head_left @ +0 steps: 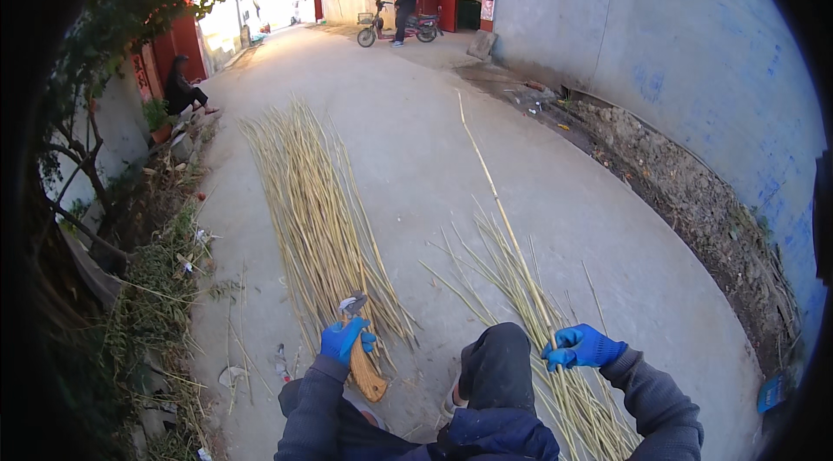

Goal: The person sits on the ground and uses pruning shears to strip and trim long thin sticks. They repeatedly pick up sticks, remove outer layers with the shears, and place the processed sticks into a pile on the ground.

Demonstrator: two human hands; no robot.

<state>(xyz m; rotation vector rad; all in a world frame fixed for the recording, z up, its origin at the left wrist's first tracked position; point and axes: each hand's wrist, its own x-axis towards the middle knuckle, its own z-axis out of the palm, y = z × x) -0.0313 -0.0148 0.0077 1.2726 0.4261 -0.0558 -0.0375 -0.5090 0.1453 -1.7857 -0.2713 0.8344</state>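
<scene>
My left hand (344, 340), in a blue glove, is closed around a tool with a curved wooden handle (368, 377) and a short grey metal head; its exact kind is unclear. In my blue-gloved right hand (583, 346) I grip a long, thin dry stalk (493, 188), which points forward and away along the road. Beneath and around that hand lies a loose heap of greenish-yellow stalks (599, 422), partly hidden by my arm. A larger bundle of straw-coloured stalks (323, 218) stretches forward on the left, its near ends close to the tool.
Plants and cut weeds (147, 322) line the left edge. A person (180, 88) sits at the left; another stands by a bike (369, 32) near a red doorway. Along the right run a dirt strip (685, 192) and a pale wall (668, 45).
</scene>
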